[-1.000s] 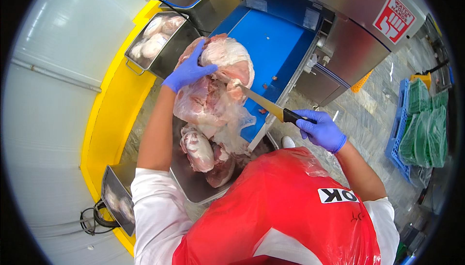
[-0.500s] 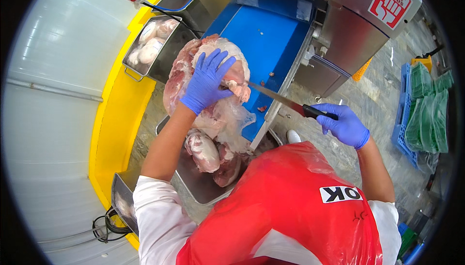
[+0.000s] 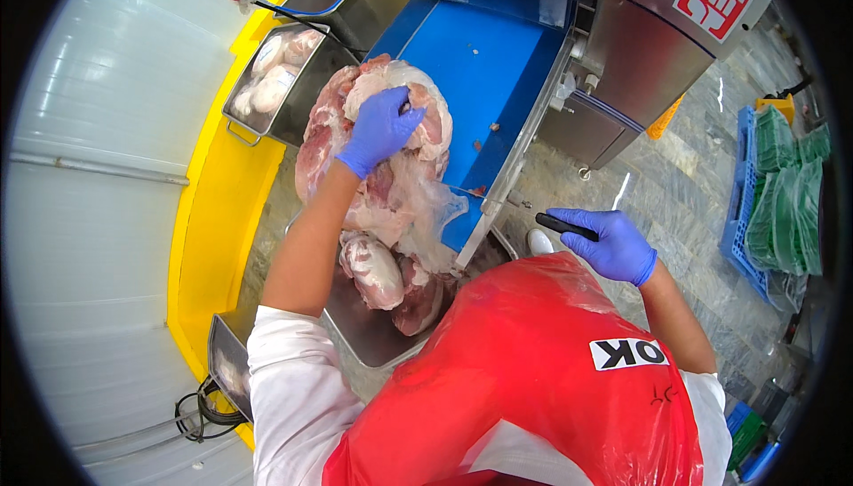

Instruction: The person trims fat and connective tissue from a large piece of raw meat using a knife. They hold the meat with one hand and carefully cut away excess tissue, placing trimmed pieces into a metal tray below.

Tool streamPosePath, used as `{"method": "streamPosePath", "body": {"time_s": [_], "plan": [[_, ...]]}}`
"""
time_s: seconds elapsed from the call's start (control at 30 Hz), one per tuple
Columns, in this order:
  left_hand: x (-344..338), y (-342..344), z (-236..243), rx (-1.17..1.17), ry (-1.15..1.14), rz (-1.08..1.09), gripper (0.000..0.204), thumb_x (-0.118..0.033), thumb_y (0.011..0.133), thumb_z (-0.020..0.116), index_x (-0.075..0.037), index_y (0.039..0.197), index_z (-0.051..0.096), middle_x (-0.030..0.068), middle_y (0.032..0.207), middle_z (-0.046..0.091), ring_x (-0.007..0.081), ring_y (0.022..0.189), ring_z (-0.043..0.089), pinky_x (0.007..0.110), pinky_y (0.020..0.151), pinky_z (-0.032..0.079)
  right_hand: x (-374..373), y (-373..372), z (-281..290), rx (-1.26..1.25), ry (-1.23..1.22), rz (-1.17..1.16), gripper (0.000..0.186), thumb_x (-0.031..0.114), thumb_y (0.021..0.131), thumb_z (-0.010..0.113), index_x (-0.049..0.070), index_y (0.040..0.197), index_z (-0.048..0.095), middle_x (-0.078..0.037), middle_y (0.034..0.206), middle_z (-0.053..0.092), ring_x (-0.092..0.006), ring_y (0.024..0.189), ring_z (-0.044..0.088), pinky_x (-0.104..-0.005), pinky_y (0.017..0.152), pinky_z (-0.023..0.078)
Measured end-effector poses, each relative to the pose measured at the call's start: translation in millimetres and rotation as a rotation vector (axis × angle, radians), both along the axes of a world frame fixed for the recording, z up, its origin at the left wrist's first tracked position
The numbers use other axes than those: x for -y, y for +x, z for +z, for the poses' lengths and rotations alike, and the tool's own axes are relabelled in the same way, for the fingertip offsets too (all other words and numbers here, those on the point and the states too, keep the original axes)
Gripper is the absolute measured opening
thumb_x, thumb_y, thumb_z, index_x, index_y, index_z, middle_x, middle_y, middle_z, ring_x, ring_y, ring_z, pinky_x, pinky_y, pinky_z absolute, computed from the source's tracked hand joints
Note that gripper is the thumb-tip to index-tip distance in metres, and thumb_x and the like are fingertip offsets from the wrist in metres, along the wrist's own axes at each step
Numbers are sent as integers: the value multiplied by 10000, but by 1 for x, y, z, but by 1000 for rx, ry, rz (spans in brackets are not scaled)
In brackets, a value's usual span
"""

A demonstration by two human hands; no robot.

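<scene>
A large raw piece of meat (image 3: 329,162) with pale fat lies over the left side of the blue conveyor belt (image 3: 484,68). My left hand (image 3: 384,131), in a purple glove, has its fingers curled into the top of the meat and grips it. In my gloved right hand (image 3: 613,244) is a knife (image 3: 567,225) with a black handle, held right of the belt. Its blade shows only as a thin line pointing left, low over the belt's near edge. A clear plastic sheet (image 3: 431,206) hangs from the meat's near side.
Below the belt, a metal tub (image 3: 355,330) holds more meat pieces (image 3: 371,271). Another metal bin (image 3: 311,73) with wrapped meat stands at the far left, beside a yellow wall base (image 3: 218,219). A steel machine (image 3: 640,68) borders the belt; green bundles (image 3: 786,202) are at right.
My left hand has gone from spread flat on the meat to curled fingers gripping it. My right hand has drawn the knife back and down, away from the meat.
</scene>
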State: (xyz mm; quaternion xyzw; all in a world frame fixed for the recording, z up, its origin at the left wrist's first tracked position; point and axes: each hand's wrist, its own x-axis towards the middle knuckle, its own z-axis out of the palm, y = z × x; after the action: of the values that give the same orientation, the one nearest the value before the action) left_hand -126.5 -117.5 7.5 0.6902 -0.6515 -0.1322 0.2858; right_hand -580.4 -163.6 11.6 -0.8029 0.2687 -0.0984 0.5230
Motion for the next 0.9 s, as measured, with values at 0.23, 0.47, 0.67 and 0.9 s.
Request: {"method": "streamPosePath", "body": {"time_s": [0.23, 0.47, 0.67, 0.9], "plan": [[-3, 13, 22, -587, -44, 110, 310, -275, 1042, 716, 6, 1153, 782, 143, 1092, 802, 200, 962, 724, 360, 876, 567, 3, 6, -1, 73, -43, -46, 415, 166, 1027, 767, 163, 1441, 750, -188, 917, 758, -295, 724, 711, -385, 725, 583], [-10, 34, 119, -115, -344, 51, 268, -205, 1061, 705, -5, 1209, 807, 59, 1191, 778, 131, 1060, 694, 325, 927, 565, 8, 19, 3, 161, -400, -146, 475, 143, 983, 820, 178, 1452, 751, -166, 898, 735, -285, 721, 691, -386, 696, 556], [-109, 95, 202, -457, -553, 331, 294, -182, 1091, 696, -37, 1339, 762, 41, 1214, 747, 99, 999, 689, 247, 800, 528, 13, 9, -19, 206, -233, -148, 468, 98, 995, 811, 126, 1457, 744, -172, 1047, 801, -192, 842, 732, -312, 802, 576], [-289, 121, 127, -633, -263, 794, 323, -202, 1075, 741, -11, 1334, 713, 48, 1205, 721, 143, 1017, 719, 273, 857, 580, 3, 9, -22, 105, -137, -80, 450, 77, 1018, 788, 76, 1465, 732, -118, 1135, 823, -109, 898, 691, -299, 830, 572]]}}
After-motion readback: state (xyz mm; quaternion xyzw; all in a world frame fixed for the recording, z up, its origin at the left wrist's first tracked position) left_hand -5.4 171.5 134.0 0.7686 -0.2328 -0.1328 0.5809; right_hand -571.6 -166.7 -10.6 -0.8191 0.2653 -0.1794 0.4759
